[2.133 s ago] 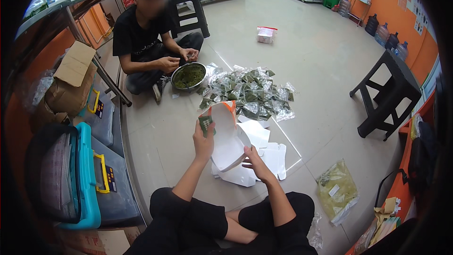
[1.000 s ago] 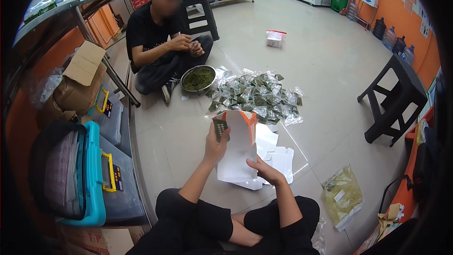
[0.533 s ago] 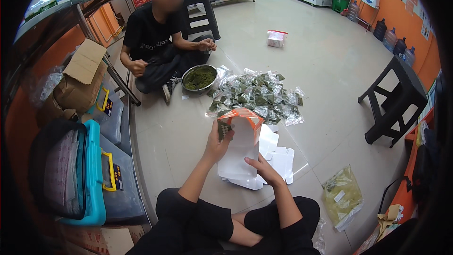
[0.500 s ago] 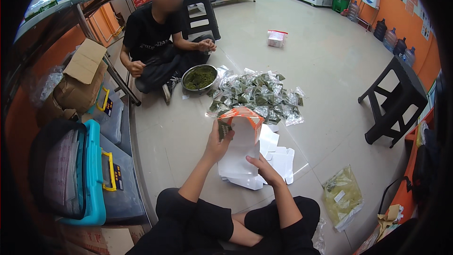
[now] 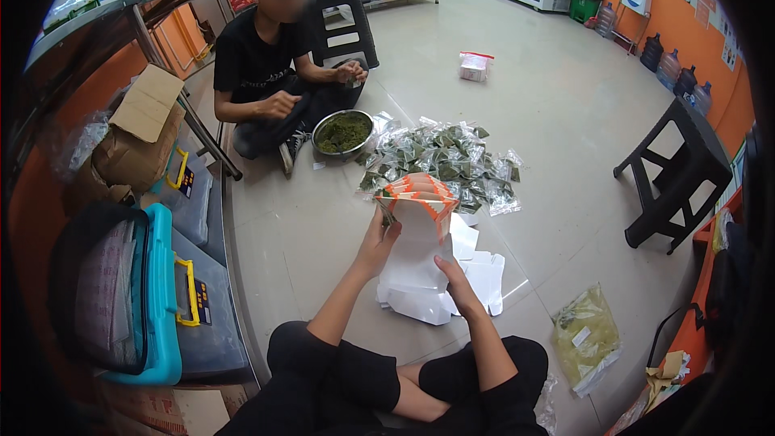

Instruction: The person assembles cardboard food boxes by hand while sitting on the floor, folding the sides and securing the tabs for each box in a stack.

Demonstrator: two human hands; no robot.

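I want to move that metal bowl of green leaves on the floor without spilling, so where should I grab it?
Take the metal bowl by its rim, both hands on opposite sides, probably coming from the camera side: a seated person is close behind it and the pile of small packets lies right beside it. It sits upright, wide and shallow, so lift it level.
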